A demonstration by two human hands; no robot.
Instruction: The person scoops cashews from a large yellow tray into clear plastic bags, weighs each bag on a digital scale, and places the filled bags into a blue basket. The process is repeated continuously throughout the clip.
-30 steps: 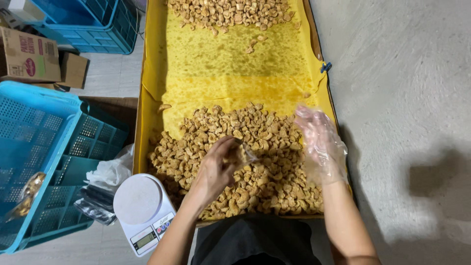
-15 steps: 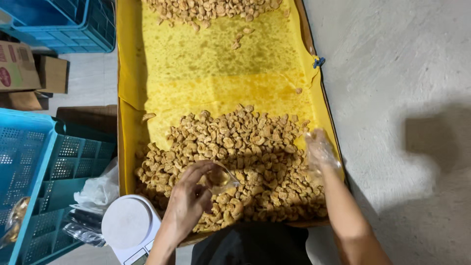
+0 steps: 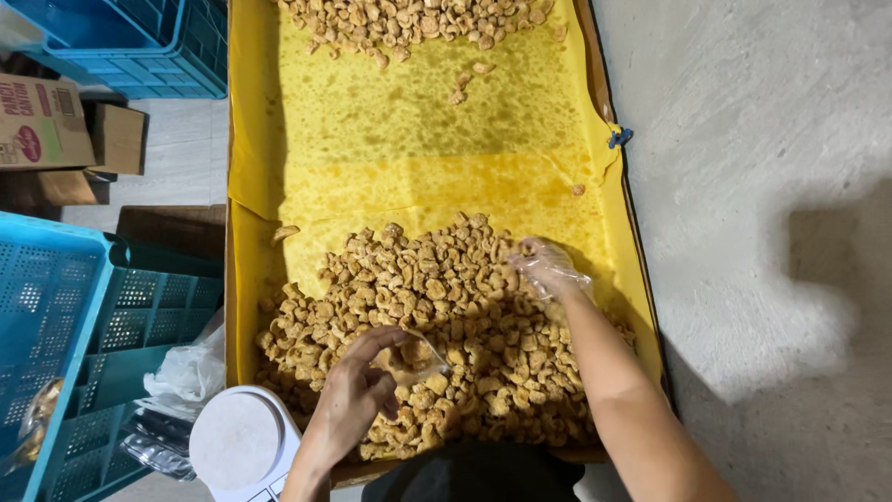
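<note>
A long tray lined with yellow oil-stained paper (image 3: 418,139) holds a pile of golden fried snack pieces (image 3: 437,307) at its near end. A second heap (image 3: 409,20) lies at the far end. My left hand (image 3: 358,395), bare, pinches the mouth of a small clear plastic bag (image 3: 416,358) just above the pile. My right hand (image 3: 548,268), in a clear plastic glove, reaches into the pile at its right side with fingers curled down onto the pieces. Whether it holds any is hidden.
A white kitchen scale (image 3: 240,444) sits at the tray's near left corner. Left of it are clear bags (image 3: 186,372), turquoise plastic crates (image 3: 84,325), a blue crate (image 3: 139,46) and cardboard boxes (image 3: 56,121). A grey concrete floor (image 3: 762,186) runs along the right.
My gloved right hand dropped from raised and spread above the tray's right edge, then slid left into the pile. My left hand with the small bag stayed low over the snacks.
</note>
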